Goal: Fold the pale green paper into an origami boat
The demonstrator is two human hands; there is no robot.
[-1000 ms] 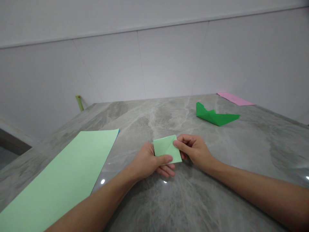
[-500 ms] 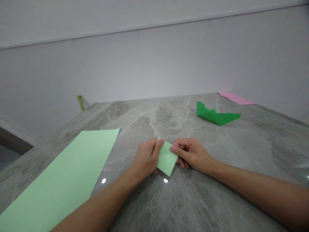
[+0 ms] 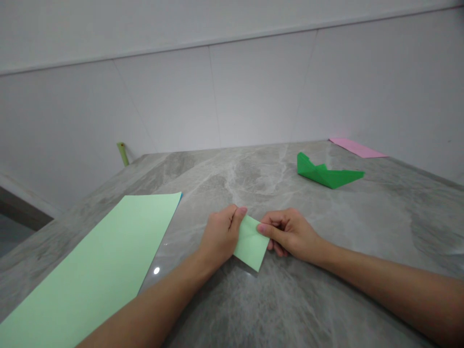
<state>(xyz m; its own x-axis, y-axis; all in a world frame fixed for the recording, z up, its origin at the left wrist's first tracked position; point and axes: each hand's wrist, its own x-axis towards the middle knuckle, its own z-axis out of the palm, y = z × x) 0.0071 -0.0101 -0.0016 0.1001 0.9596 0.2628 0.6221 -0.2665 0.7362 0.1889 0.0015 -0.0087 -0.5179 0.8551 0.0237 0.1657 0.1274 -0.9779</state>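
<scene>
Between my two hands is a small folded piece of light green paper (image 3: pixel 251 245), held tilted just over the grey marbled table. My left hand (image 3: pixel 222 233) grips its left side, thumb on top and fingers curled behind. With thumb and fingers my right hand (image 3: pixel 288 233) pinches the paper's right edge. A faint crease shows across its face. The fingertips beneath the paper are hidden.
To the left lies a stack of light green sheets (image 3: pixel 105 261), with a blue edge at its far corner. A folded green paper boat (image 3: pixel 328 177) stands at the right. Beyond it, pink paper (image 3: pixel 358 148) rests by the wall. The marbled table (image 3: pixel 232 179) reaches the white wall.
The folded paper has tipped slightly, its lower corner coming down toward me. My right hand has shifted a little right and down. Both hands keep hold; the view has moved slightly.
</scene>
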